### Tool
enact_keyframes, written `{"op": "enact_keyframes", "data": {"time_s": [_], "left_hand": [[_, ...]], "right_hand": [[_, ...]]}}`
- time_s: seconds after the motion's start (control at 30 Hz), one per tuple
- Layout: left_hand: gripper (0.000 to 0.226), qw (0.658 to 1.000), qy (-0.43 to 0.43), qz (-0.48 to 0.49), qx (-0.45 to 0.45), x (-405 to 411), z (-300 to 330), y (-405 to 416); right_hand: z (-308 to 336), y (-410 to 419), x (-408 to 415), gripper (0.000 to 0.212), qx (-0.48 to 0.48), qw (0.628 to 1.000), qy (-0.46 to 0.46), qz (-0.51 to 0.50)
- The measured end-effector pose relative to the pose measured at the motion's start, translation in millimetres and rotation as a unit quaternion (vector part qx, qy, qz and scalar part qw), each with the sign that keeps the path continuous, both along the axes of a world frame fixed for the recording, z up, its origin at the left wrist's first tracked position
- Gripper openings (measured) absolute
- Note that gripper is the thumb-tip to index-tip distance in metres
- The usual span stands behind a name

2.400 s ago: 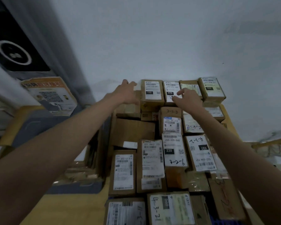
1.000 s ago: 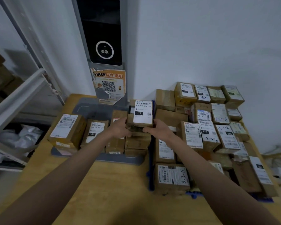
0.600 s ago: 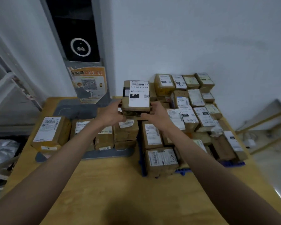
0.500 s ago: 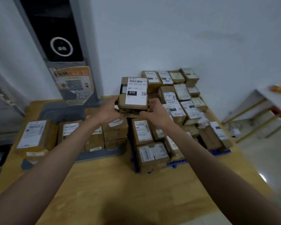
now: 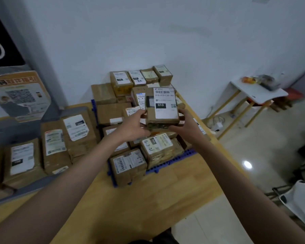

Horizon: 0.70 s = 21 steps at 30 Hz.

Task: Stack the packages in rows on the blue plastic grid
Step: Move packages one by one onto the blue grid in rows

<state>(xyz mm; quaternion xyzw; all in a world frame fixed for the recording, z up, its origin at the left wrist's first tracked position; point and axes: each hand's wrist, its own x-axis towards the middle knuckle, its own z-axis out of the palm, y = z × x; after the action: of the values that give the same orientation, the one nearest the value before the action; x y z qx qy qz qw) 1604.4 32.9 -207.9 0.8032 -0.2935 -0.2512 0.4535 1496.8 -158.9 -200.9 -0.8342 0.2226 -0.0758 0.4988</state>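
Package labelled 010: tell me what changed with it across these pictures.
Both hands left the back row, took the package labelled 010 off the pile on the grey tray, and carried it right over the blue plastic grid. Left hand and right hand still grip it. Stacked rows unchanged.

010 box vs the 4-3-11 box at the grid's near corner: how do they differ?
The 010 box is held in the air by the left hand and right hand; the 4-3-11 box rests on the blue grid. The 010 label is printed only; the 4-3-11 label carries handwriting. Both are brown cardboard with white labels.
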Motion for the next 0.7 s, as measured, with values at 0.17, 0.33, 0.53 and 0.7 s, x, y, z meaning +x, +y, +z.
{"op": "enact_keyframes", "data": {"time_s": [0.17,0.33,0.53,0.7], "left_hand": [[0.081,0.999,-0.002,-0.013,0.034,-13.3,-8.4,-61.4],[0.08,0.999,0.012,-0.013,0.052,-26.0,-22.4,-133.6],[0.084,0.994,0.03,-0.013,0.108,-39.7,-49.1,-215.1],[0.087,0.986,0.067,-0.024,0.149,-51.6,-79.4,-265.3]], "right_hand": [[-12.9,-62.8,-11.5,0.074,-0.005,1.0,0.01,-0.004],[-33.3,-134.6,-19.9,0.076,0.015,0.999,0.028,-0.017],[-67.9,-210.9,-25.4,0.073,0.02,0.997,0.067,-0.026],[-97.5,-260.4,-34.3,0.071,0.018,0.995,0.099,-0.02]]}}
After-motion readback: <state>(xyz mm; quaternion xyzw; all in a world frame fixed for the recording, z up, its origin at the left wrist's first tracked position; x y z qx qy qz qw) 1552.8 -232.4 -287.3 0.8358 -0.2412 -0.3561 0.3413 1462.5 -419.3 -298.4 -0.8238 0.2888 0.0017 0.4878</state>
